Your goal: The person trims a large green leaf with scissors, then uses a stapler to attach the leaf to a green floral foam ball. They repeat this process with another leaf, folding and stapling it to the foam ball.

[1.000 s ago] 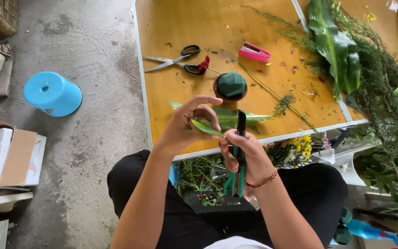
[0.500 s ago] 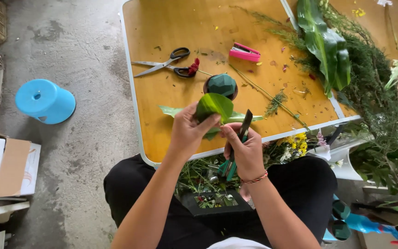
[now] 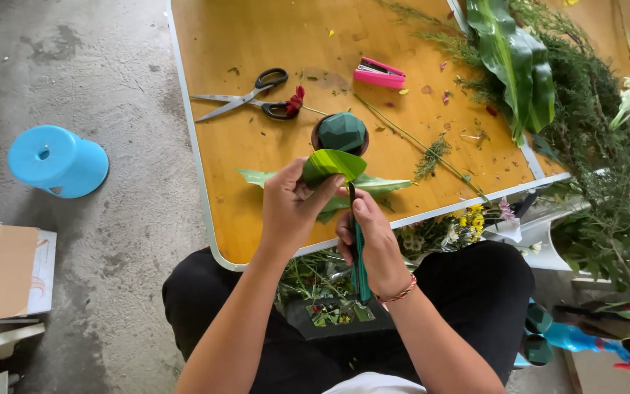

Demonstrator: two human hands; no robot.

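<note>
Folded green leaf [image 3: 333,164] pinched over the table edge.
Held at the fingertips of the left hand [image 3: 294,208]; right hand [image 3: 370,244] closed on a thin green strip [image 3: 359,255], perhaps tape, just below. Beyond the fingers: dark green roll [image 3: 341,132], scissors [image 3: 246,98], pink stapler [image 3: 379,74].

- Looks steeply down from head height, close over both hands [image 3: 329,219] and lap.
- Faces forward across orange table [image 3: 257,168]; concrete floor [image 3: 111,241] fills left side.

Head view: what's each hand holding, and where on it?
Left hand pinches the folded green leaf at its lower end. Right hand grips a dark green strip near its upper end.
</note>
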